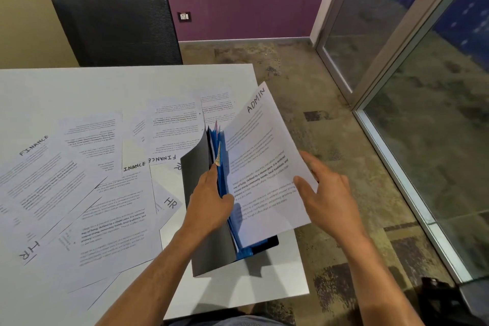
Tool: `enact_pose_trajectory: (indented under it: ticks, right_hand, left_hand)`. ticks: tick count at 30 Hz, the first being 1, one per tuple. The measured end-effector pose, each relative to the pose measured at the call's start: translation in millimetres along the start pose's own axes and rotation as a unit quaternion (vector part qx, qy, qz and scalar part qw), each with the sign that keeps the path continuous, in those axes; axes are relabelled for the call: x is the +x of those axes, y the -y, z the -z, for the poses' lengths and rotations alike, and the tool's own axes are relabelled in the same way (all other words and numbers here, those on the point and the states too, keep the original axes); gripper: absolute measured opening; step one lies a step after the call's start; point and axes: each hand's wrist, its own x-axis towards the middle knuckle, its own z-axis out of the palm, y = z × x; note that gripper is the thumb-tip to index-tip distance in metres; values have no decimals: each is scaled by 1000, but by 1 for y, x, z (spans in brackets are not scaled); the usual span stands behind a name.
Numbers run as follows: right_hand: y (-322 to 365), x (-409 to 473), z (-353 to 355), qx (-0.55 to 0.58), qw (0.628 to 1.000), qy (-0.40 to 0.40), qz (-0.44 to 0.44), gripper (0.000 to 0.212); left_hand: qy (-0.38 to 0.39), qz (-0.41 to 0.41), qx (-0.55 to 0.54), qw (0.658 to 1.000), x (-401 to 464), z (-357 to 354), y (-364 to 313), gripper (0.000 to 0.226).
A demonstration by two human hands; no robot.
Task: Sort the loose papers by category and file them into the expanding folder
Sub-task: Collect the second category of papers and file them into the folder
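The expanding folder (209, 243) stands open at the table's right edge, dark cover to the left and blue dividers inside. My left hand (211, 198) holds the blue dividers apart, fingers tucked between them. A printed sheet headed ADMIN (262, 164) sits partly inside the folder, leaning to the right. My right hand (328, 193) grips that sheet's right edge, thumb on its printed face. Loose sheets headed FINANCE (39, 167) and HR (116, 222) lie spread over the left part of the table.
The white table (79, 87) ends just right of the folder, with patterned floor beyond. A black mesh chair (116, 26) stands at the far side. A glass partition with a metal frame (397, 119) runs along the right.
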Motion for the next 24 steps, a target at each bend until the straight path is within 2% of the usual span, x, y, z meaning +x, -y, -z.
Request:
enact_pose_trajectory:
  ticks: [10, 18, 24]
  right_hand:
    - [0, 20, -32, -29, 998, 57, -6, 52]
    - [-16, 17, -70, -20, 999, 41, -6, 49]
    - [-14, 15, -64, 7, 1000, -6, -13, 47]
  left_hand:
    - [0, -11, -19, 1000, 1, 4, -2, 61]
    - [-2, -19, -26, 999, -1, 6, -4, 61]
    - [-3, -20, -21, 1000, -3, 10, -5, 63]
